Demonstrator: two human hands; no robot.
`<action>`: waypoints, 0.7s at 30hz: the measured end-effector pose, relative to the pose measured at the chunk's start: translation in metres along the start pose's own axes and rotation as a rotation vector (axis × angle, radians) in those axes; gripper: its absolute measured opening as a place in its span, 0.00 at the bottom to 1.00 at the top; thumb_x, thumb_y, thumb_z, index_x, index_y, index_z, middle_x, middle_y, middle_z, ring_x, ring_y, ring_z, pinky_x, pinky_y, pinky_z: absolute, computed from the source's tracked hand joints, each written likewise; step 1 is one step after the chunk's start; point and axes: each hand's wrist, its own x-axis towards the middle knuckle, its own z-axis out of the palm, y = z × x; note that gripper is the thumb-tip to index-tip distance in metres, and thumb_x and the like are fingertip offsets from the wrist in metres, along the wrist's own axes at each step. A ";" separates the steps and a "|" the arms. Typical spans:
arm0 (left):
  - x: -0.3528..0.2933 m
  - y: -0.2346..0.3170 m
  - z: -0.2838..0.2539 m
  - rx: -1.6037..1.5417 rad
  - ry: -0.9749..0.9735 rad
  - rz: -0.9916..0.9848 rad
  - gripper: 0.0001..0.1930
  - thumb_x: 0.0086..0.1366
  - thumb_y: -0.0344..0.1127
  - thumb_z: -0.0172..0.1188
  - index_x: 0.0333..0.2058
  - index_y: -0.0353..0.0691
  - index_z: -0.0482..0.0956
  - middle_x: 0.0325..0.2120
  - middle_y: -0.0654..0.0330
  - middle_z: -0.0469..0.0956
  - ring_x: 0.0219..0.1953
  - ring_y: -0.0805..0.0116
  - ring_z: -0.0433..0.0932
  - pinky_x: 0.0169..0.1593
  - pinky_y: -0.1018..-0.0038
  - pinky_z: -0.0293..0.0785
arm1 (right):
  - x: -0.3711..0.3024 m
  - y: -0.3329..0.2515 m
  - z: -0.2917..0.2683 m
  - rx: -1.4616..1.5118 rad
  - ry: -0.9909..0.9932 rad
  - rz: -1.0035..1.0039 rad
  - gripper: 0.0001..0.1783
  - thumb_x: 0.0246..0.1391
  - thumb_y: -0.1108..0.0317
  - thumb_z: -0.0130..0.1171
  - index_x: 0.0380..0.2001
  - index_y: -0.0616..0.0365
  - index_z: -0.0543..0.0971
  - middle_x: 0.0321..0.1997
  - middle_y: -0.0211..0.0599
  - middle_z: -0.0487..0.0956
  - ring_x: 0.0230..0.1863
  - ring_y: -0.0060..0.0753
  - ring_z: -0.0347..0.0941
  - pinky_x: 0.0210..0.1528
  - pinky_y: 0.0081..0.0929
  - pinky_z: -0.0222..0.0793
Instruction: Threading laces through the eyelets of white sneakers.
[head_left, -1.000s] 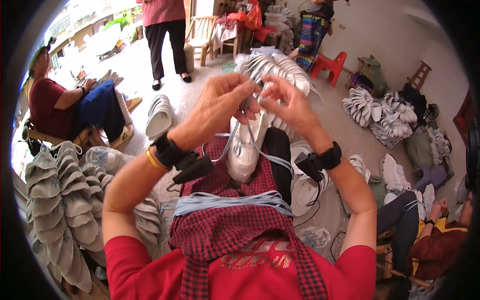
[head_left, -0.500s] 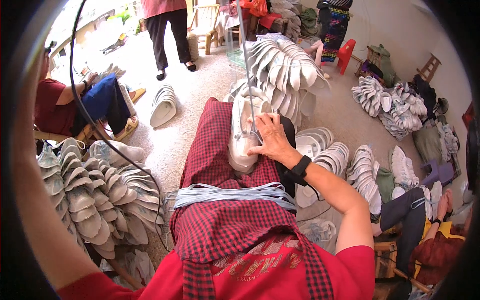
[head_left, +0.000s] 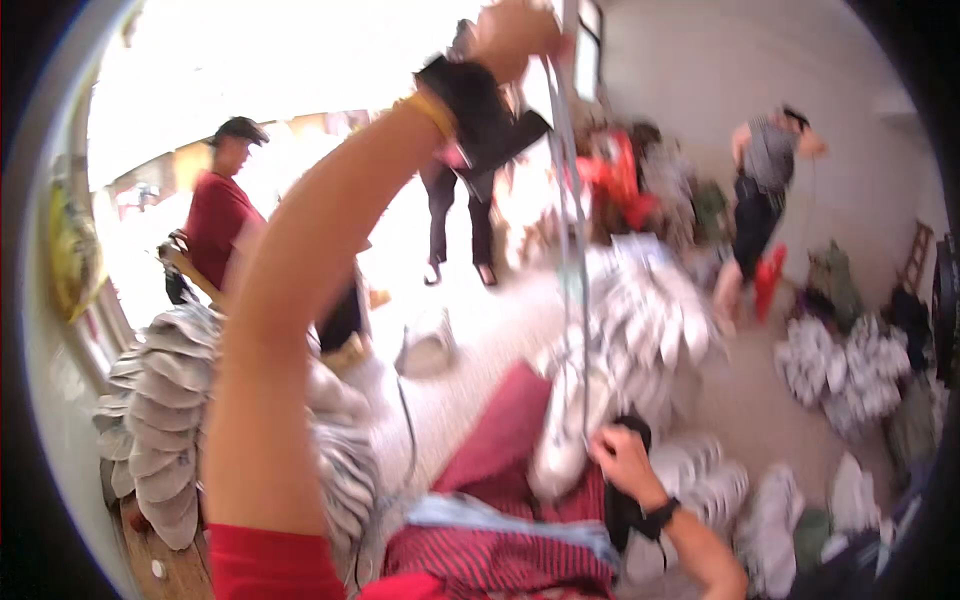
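Observation:
A white shoe [head_left: 562, 450] rests on my lap, on the red checked apron [head_left: 500, 570]. From it a pale grey shoelace [head_left: 572, 220] runs taut and nearly straight up. My left hand [head_left: 518, 38] is raised high at the top of the view, closed around the lace; motion blurs its fingers. Close by the shoe's right side, my right hand [head_left: 625, 462] has its fingers curled together near the lower end of the lace. What they pinch is too blurred to make out. A bundle of light blue laces [head_left: 510, 515] lies across my lap.
Stacked white shoe pieces stand at my left [head_left: 165, 430], ahead [head_left: 650, 310] and at my right [head_left: 690, 475]. A dark cord [head_left: 408, 420] hangs left of my lap. Several people are nearby, one beside a red stool [head_left: 769, 283]. A single small stack [head_left: 428, 342] sits on the floor.
The view has tipped upward. My left hand has come into sight, raised with the lace. My right hand, earlier spread over the shoe, is now curled at its side.

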 end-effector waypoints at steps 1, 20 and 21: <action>0.034 -0.019 -0.027 0.105 0.085 0.004 0.06 0.63 0.31 0.58 0.34 0.36 0.81 0.25 0.59 0.82 0.37 0.67 0.83 0.36 0.65 0.80 | -0.006 -0.002 -0.009 0.052 0.056 0.011 0.08 0.52 0.68 0.59 0.30 0.63 0.80 0.28 0.46 0.81 0.32 0.48 0.78 0.38 0.39 0.73; 0.007 -0.031 -0.057 -1.430 -0.167 -0.399 0.12 0.69 0.35 0.52 0.38 0.31 0.78 0.31 0.54 0.83 0.35 0.67 0.84 0.36 0.77 0.79 | -0.031 -0.231 -0.197 0.133 0.564 -0.895 0.18 0.45 0.70 0.66 0.41 0.66 0.78 0.25 0.31 0.80 0.31 0.27 0.78 0.43 0.25 0.70; 0.003 -0.037 -0.046 -1.423 -0.200 -0.366 0.14 0.72 0.38 0.48 0.38 0.34 0.78 0.32 0.57 0.82 0.36 0.68 0.83 0.43 0.74 0.78 | -0.029 -0.233 -0.197 0.165 0.580 -0.890 0.19 0.46 0.70 0.66 0.41 0.66 0.77 0.25 0.32 0.81 0.32 0.27 0.78 0.43 0.25 0.70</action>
